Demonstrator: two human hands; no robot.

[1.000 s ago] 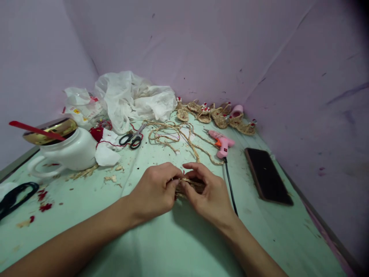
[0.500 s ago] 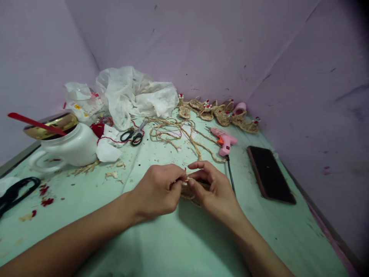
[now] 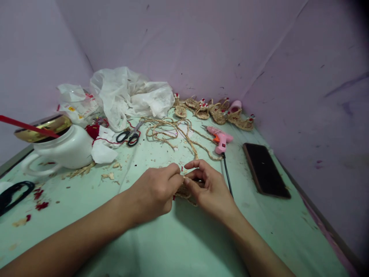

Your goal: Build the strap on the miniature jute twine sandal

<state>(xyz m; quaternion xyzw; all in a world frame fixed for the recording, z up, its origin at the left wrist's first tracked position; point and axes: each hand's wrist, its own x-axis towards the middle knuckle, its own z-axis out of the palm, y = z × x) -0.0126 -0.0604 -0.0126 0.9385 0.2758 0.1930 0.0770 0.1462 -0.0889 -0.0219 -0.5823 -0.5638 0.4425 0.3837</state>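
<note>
My right hand (image 3: 211,188) grips a small woven straw piece (image 3: 184,192) between thumb and fingers, with the index finger arched above it. Close against it, my left hand (image 3: 157,188) is closed, its fingertips pinched at the piece's upper edge. Whatever is inside that pinch is hidden. A bit of red (image 3: 182,168) shows between the two hands, and another speck of red shows low on the piece. Just beyond the hands, a long braided straw cord (image 3: 191,146) lies in loose loops on the green cloth.
A pink glue gun (image 3: 220,138) and a phone (image 3: 266,169) lie to the right. Scissors (image 3: 129,136), a white mug (image 3: 66,148) and plastic bags (image 3: 129,92) are at the left and back. Several small straw slippers (image 3: 201,111) line the wall. Scraps dot the green cloth (image 3: 161,246).
My left hand has turned slightly, its fingers now higher at the piece's edge. My right hand keeps its hold. The whole view has shifted a little, so things appear further left.
</note>
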